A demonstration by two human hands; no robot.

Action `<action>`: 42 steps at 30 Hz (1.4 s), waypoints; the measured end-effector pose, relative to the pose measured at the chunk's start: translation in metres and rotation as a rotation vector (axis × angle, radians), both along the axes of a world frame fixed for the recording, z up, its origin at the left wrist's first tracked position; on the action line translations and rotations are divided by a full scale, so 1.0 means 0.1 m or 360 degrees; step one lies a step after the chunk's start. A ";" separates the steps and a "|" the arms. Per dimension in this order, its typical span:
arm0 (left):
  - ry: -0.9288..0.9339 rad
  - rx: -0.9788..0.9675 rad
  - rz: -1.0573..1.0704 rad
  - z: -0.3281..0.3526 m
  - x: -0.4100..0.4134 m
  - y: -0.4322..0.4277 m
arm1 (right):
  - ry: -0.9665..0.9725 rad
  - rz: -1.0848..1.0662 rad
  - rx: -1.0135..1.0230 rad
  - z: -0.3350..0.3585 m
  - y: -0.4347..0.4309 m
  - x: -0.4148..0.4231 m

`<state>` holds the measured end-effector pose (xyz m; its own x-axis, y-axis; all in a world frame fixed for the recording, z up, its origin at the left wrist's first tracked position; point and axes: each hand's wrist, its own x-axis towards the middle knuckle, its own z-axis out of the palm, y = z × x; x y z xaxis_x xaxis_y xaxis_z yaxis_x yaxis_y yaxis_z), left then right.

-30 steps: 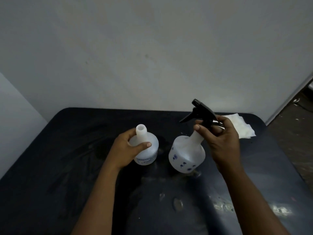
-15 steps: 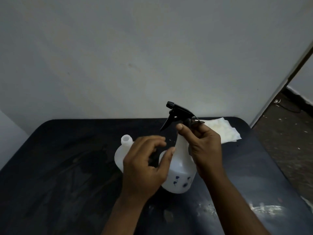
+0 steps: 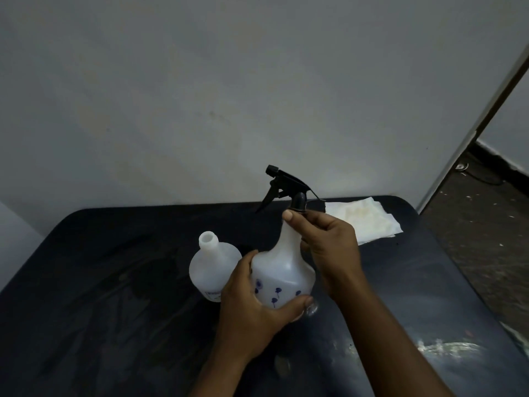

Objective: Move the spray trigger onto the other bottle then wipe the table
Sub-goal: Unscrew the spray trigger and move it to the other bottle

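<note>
Centre frame, the right hand (image 3: 329,247) pinches the collar under the black spray trigger (image 3: 286,187), while the left hand (image 3: 252,308) cups the flower-printed bottle (image 3: 283,270). It looks like the unscrewing step; next comes lifting the trigger to the open-necked bottle (image 3: 213,265) just left. Contents of either: can't tell.

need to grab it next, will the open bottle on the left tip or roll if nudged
The open bottle has a wide round body and a short neck, so it probably stands steadily. It looks like thin translucent plastic, probably light, so a nudge may slide it. Laid over, it would likely roll.
</note>
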<state>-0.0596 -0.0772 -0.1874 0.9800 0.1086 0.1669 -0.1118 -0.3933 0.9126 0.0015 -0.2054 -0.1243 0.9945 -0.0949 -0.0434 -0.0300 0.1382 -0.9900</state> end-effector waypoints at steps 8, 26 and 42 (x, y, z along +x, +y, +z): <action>0.0157 -0.0272 -0.0285 0.05 0.01 0.10 | -0.0159 0.0247 0.0037 0.03 -0.12 0.02; 0.0152 -0.0436 -0.0342 0.08 0.04 0.08 | -0.0140 0.0238 0.0239 -0.02 -0.11 0.05; 0.0100 -0.0343 -0.0297 0.02 0.08 0.03 | -0.0332 0.0453 0.0282 -0.01 -0.20 0.02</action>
